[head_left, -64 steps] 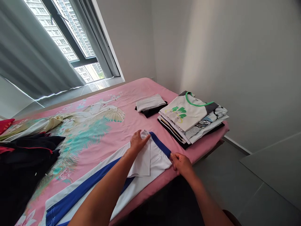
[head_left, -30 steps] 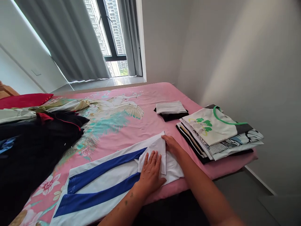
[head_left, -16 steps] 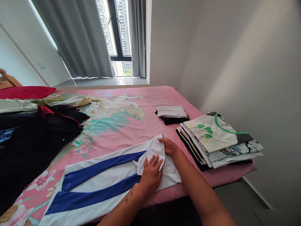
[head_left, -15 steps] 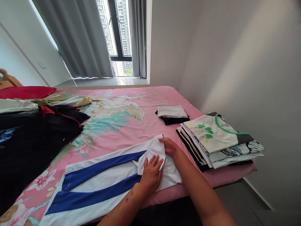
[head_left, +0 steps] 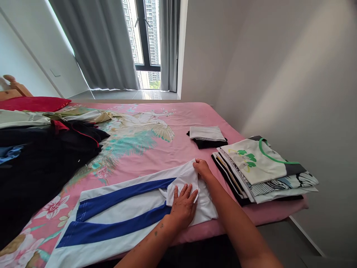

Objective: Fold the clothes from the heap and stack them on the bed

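A white shirt (head_left: 125,208) with two broad blue stripes is spread along the near edge of the bed. Its long sides are turned inward, and a small flap of white cloth is doubled over toward its right end. My left hand (head_left: 184,204) rests flat on that flap, fingers spread and nothing gripped. Just beyond it, my right hand (head_left: 202,169) pinches the far right corner of the shirt; part of its fingers is hidden by the cloth.
On the pink flowered bedsheet (head_left: 156,160), a stack of folded clothes (head_left: 256,167) sits at right, with a smaller folded pile (head_left: 208,136) behind. Loose dark clothes (head_left: 50,160) and a red pillow (head_left: 36,104) lie left. A wall (head_left: 279,74) borders the right.
The whole view has shifted slightly, moving things a little to the right. My left hand stays on the flap, and my right hand keeps its pinch on the shirt's corner.
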Tool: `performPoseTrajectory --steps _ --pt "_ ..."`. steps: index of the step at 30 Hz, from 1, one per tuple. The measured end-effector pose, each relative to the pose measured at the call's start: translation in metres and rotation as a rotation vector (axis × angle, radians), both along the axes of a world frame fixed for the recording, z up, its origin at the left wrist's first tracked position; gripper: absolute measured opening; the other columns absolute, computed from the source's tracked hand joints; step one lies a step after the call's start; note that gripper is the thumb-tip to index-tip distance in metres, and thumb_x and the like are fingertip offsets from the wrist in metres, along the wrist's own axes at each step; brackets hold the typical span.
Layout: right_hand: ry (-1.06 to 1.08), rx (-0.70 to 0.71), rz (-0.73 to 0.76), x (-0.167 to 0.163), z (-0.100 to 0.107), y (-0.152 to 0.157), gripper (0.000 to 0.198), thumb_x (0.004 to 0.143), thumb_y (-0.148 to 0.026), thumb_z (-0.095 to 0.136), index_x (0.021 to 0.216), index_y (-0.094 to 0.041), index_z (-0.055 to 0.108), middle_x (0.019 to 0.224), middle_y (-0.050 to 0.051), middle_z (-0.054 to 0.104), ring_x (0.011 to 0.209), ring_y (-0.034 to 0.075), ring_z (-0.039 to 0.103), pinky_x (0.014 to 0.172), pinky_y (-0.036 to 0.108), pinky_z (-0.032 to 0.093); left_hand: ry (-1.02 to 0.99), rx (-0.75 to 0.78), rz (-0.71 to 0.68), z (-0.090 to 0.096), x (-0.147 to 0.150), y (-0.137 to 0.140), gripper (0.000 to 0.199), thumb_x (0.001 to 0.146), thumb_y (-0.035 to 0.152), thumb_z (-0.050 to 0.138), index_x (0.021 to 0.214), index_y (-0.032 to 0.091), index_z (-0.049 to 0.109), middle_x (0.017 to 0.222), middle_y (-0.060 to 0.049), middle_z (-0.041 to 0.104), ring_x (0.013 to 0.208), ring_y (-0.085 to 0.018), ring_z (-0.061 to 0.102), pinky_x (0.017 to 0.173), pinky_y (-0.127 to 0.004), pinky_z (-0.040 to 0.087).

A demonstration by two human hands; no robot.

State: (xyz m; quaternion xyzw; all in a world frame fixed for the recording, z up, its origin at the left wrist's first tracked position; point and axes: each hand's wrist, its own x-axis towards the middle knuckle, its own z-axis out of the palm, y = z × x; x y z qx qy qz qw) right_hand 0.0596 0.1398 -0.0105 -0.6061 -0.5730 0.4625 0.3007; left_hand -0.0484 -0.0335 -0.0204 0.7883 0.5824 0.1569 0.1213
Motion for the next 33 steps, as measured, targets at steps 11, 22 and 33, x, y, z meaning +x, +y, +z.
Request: performPoseTrajectory --steps 11,22,33 --pt "-0.641 0.25 0.034 0.001 0.01 -0.002 0.026 0.086 -0.03 0.043 0.098 -0.018 0.063 0.098 0.013 0.065 0.093 0.025 0.058 0.081 0.036 0.039 -0.069 0.005 -0.001 0.002 -0.003 -0.004 0.047 0.091 0.046 0.037 0.135 0.029 0.043 0.146 -0.01 0.038 0.137 -0.029 0.029 0.109 -0.064 0.015" --pt "-0.666 0.665 0.559 -0.025 0.001 -0.058 0.042 0.094 -0.034 0.032 0.126 -0.015 0.052 0.129 0.012 0.054 0.126 0.021 0.04 0.113 0.04 0.01 0.027 0.028 0.223 0.012 -0.073 0.026 0.044 0.093 0.027 0.029 0.133 0.02 0.045 0.146 -0.007 0.039 0.139 -0.021 0.026 0.114 -0.054 0.01" --pt "-0.941 0.42 0.378 -0.02 -0.015 -0.055 0.068 0.092 -0.053 0.025 0.147 -0.011 0.021 0.154 0.01 0.012 0.142 0.024 -0.003 0.106 0.053 -0.021 0.123 -0.1 0.371 -0.018 -0.101 0.039 0.073 0.084 0.063 0.032 0.145 0.023 0.028 0.154 -0.006 0.02 0.142 -0.028 0.013 0.11 -0.059 -0.006"
